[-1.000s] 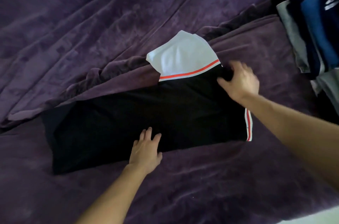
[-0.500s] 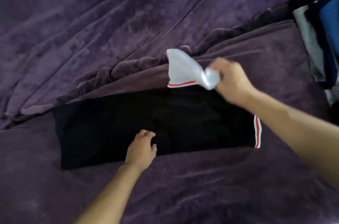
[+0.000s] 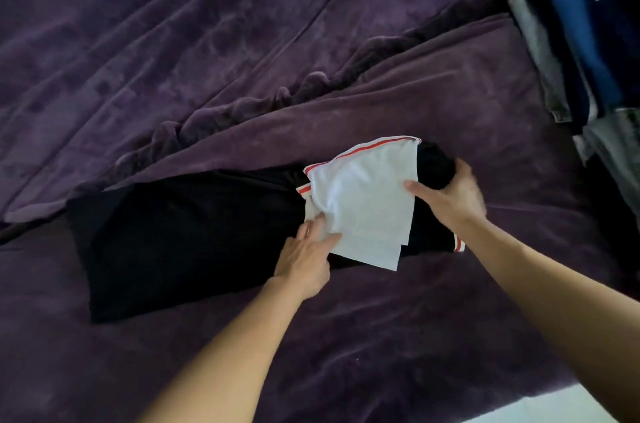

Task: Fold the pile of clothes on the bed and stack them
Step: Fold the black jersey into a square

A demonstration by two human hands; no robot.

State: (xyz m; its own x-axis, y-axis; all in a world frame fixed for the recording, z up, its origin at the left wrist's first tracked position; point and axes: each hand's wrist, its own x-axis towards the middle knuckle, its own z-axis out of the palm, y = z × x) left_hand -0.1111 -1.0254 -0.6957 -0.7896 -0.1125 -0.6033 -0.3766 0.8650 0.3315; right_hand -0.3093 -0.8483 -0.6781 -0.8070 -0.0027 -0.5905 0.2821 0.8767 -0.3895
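**White sleeve laid over a black garment on the bed**

The far right end of the black garment (image 3: 180,242) is bunched under the right hand (image 3: 453,197), so its shape there is hard to make out. Its dark cloth shows almost no fold lines anywhere. A second red-and-white cuff (image 3: 459,244) peeks out at the near right corner, and the rest of that sleeve is hidden beneath the body. The stack of clothes (image 3: 581,41) at the far right is cut off by the frame edge; only blue, navy and grey layers can be told. Both forearms run out of the picture at the near side.

The garment lies as a long band across the middle of the bed, with its near edge straight and its left end squared off. Open blanket (image 3: 207,58) stretches far and left of it, and a wide strip lies on the near side. A rumpled ridge (image 3: 311,90) runs diagonally just beyond the garment. A pale sliver of floor (image 3: 561,410) shows at the near right corner.

The white sleeve (image 3: 367,211) is smooth and flat, trimmed with a red stripe along its far edge, and rests on the garment's right part. The left hand (image 3: 304,259) presses its near left edge with straight fingers held close together. The right hand's grip curls round the bunched black cloth, with the thumb stretched onto the sleeve's right edge. The blanket is purple plush, creased in long lines
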